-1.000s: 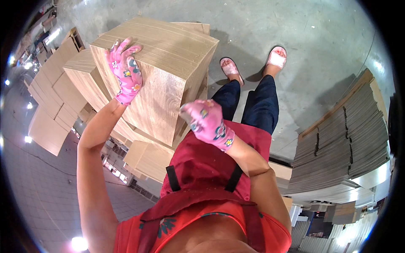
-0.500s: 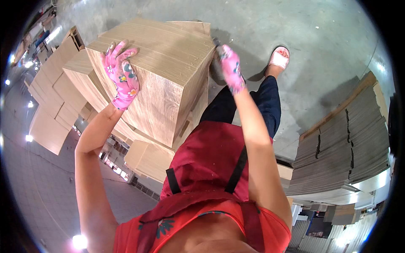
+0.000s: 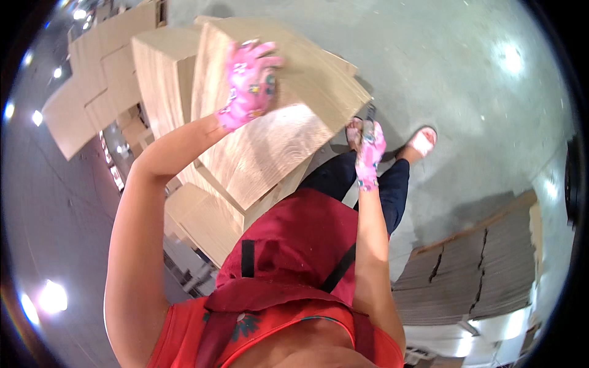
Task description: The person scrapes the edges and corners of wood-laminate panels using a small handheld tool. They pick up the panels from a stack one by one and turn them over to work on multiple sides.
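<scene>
A tall stack of wood-grain boards (image 3: 264,153) stands at my left, its layered edges showing on the far side. My left hand (image 3: 250,86), in a pink flowered glove, is at the far edge of the top board, fingers stretched out and slightly smeared; whether it presses on the board I cannot tell. By the stack's right corner is my right hand (image 3: 370,153), in a matching glove, closed around a thin grey tool (image 3: 370,111) that sticks out past the fingers. The tool's kind is too blurred to make out.
More wood-grain boards (image 3: 161,76) stand just left of the stack, with flat brown panels (image 3: 113,58) beyond. A low pile of grey-brown sheets (image 3: 460,276) lies at the lower right. My feet in pink sandals (image 3: 423,141) stand on the grey concrete floor (image 3: 454,67).
The view has shifted, and the stack now lies turned and further right in it. My left hand has slid right along the board's far edge. My right hand sits lower in the picture.
</scene>
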Demonstrator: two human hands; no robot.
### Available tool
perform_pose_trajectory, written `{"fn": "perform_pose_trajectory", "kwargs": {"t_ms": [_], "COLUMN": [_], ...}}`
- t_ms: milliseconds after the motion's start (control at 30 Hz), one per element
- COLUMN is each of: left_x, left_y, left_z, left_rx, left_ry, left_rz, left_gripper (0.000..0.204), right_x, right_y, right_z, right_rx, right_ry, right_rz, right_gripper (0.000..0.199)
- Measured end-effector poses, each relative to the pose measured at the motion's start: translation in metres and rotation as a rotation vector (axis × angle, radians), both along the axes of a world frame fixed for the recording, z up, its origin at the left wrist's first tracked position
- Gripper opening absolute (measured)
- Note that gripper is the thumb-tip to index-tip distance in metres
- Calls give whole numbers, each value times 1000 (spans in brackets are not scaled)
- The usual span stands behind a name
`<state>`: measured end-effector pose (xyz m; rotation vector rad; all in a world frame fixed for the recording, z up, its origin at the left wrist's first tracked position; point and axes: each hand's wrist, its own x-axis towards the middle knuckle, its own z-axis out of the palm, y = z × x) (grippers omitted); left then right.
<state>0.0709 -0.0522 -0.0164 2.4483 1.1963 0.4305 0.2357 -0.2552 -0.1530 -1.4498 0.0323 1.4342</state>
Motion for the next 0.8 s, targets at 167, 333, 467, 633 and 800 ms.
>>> {"fn": "perform_pose_trajectory", "kwargs": {"t_ms": [167,333,467,633,800], "left_x": [2,-11,-3,-3,-55], "left_y": [12,2,-3,-17,-95], "left_z": [20,15,22,34,71], "left_rx": [168,180,130,128,60], "left_ry": [360,329,183,-62,-364], "left_rz": [-79,-19,40,251,657], "left_gripper": [22,37,47,53,48], "right_x": [7,67,127,191,178], "right_y": [-39,-88,-125,-141,-129], "right_z": [-4,33,55,64,72], "right_rx": [-158,-336,-428,-451,-431], "right_ry": [131,70,-86,-133,-173], "right_rz": [-172,-55,-72,31,80], "right_gripper": [13,19,16,17,16]}}
